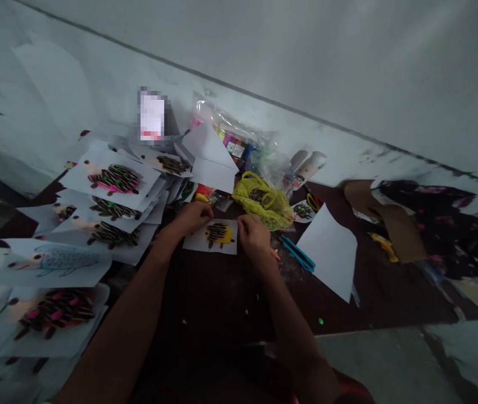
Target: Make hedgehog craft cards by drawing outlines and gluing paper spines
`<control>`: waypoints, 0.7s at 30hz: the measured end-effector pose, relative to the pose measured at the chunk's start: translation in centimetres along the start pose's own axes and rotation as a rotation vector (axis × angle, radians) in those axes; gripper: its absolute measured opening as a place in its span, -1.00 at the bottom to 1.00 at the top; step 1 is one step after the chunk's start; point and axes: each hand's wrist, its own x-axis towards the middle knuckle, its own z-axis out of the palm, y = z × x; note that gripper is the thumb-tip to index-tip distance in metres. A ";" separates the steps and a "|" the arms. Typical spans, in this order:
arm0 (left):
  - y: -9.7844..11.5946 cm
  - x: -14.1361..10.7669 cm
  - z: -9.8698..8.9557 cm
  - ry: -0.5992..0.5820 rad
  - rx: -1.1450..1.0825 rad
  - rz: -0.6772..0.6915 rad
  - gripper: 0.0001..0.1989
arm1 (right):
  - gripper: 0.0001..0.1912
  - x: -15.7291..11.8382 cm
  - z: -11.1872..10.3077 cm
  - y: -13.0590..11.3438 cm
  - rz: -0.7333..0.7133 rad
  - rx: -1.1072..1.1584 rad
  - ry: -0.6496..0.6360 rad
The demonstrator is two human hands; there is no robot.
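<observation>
A small white paper card [196, 242] lies near the middle of the dark table, bearing a hedgehog figure [219, 234] with a yellow body and dark sticks as spines. My left hand [197, 216] is at the card's upper left corner, its fingers pressed together. At the upper right edge my right hand [252, 233] pinches the card between thumb and fingers. Just beyond my right hand sits a yellow net-like plastic bag [278, 210]. Blue-handled scissors [300, 255] lie to the right of that hand.
Piled papers with hedgehog pictures [114, 179] cover the left side. Clear plastic bags [264, 160] and a folded white sheet [213, 160] stand behind. To the right are a white sheet [333, 252], brown cardboard [403, 233] and dark patterned cloth [458, 235]. A wall rises behind.
</observation>
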 end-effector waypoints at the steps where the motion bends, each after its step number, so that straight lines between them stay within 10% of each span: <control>1: 0.0 0.0 0.1 0.010 0.007 -0.006 -0.82 | -0.71 0.9 -0.4 0.7 0.039 -0.010 0.028; 12: 0.2 0.0 0.0 0.011 0.018 -0.016 -0.81 | -0.66 9.2 -1.2 4.8 0.161 -0.259 -0.278; 21: 0.2 0.0 0.0 0.008 0.023 -0.010 -0.79 | -0.71 8.7 -1.3 5.8 0.138 -0.122 -0.014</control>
